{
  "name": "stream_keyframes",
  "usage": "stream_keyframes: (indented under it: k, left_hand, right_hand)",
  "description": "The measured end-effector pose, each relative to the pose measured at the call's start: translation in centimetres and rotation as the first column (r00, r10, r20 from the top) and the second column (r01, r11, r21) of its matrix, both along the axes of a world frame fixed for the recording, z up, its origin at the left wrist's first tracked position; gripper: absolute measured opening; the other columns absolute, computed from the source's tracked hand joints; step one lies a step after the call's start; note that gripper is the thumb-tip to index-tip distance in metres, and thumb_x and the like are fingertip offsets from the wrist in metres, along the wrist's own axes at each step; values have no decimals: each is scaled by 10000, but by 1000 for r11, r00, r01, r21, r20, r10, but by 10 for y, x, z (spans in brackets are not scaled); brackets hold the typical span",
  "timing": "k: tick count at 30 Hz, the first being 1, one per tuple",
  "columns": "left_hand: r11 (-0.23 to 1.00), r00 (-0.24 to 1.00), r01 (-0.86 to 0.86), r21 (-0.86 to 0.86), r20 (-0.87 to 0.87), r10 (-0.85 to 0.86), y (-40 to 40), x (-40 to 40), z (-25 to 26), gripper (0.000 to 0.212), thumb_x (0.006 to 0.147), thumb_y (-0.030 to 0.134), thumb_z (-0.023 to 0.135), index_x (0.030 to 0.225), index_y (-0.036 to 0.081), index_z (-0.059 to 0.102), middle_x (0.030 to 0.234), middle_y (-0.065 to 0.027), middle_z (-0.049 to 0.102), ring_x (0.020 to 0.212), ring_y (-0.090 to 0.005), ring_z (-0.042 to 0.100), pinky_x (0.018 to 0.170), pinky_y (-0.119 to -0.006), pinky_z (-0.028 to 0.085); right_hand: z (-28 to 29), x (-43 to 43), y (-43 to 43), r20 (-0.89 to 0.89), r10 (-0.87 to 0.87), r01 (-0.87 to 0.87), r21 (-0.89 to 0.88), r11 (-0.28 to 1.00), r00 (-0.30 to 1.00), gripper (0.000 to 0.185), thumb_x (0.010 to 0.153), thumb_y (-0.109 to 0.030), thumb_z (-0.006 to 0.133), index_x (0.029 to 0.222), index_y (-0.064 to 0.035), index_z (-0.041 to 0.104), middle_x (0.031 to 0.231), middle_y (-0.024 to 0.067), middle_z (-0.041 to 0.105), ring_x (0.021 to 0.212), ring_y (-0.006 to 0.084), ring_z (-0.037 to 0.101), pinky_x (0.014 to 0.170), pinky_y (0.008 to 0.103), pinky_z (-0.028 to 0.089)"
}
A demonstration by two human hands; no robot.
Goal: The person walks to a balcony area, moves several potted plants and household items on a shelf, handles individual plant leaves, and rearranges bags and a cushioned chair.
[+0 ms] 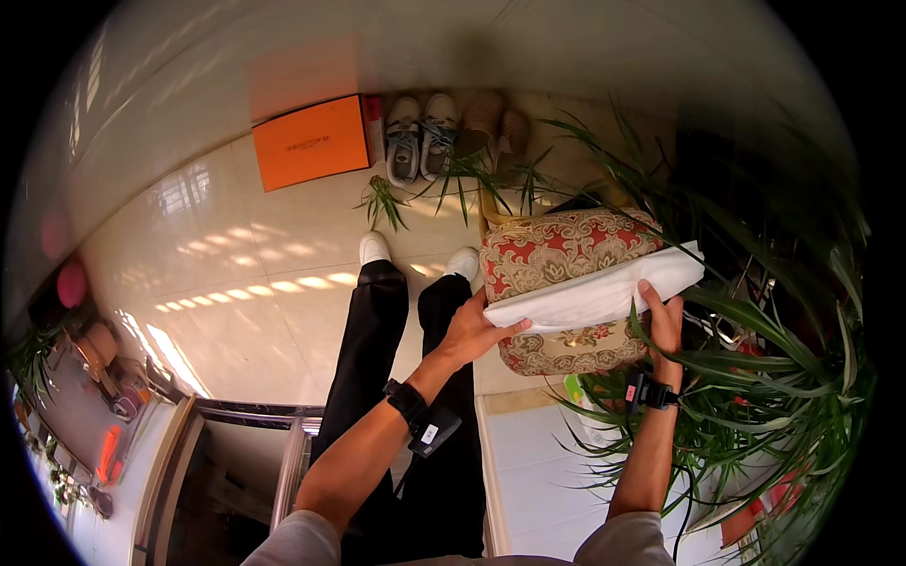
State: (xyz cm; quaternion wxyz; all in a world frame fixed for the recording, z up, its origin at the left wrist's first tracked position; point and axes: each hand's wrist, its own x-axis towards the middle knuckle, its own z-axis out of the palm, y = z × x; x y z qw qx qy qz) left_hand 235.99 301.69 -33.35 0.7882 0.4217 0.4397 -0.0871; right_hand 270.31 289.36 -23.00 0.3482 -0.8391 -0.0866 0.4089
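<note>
A long folded strip of white cloth (587,290) lies at a slant across a stool or chair seat with a red and beige floral cover (566,244). At its left end my left hand (473,330) grips it, thumb on top and fingers beneath. My right hand (662,318) has its thumb over the cloth near the right end, with the other fingers hidden behind it. A black strapped device sits on each wrist. Whether the cloth rests on the cushion or is held just above it, I cannot tell.
Long-leaved potted plants (764,368) crowd the right side, some leaves reaching over the cushion. An orange box (311,143), laced shoes (421,141) and brown clogs (493,131) stand along the wall. A metal railing (287,467) is at lower left. A white ledge (524,453) is at lower right.
</note>
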Motion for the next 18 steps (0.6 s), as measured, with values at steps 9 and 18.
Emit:
stream_keyframes:
  k: [9, 18]
  left_hand:
    - [957, 964, 249, 149, -131, -230, 54, -8, 33, 932, 875, 704, 929, 1418, -12, 682, 870, -91, 854, 786, -211, 848, 873, -350, 642]
    - [888, 888, 459, -19, -33, -460, 57, -2, -16, 1018, 905, 622, 954, 1601, -38, 612, 1424, -222, 793, 1335, -296, 766, 1164, -396, 581]
  right_hand:
    - [12, -59, -32, -109, -355, 360, 24, 933, 928, 717, 1051, -256, 860, 1604, 87, 558, 1525, 162, 694, 1377, 260, 655, 1236, 394, 460]
    - [-5, -90, -81, -83, -558, 551, -91, 830, 826, 951, 968, -318, 945, 1702, 48, 462, 1619, 180, 609, 1461, 291, 592, 1258, 422, 451]
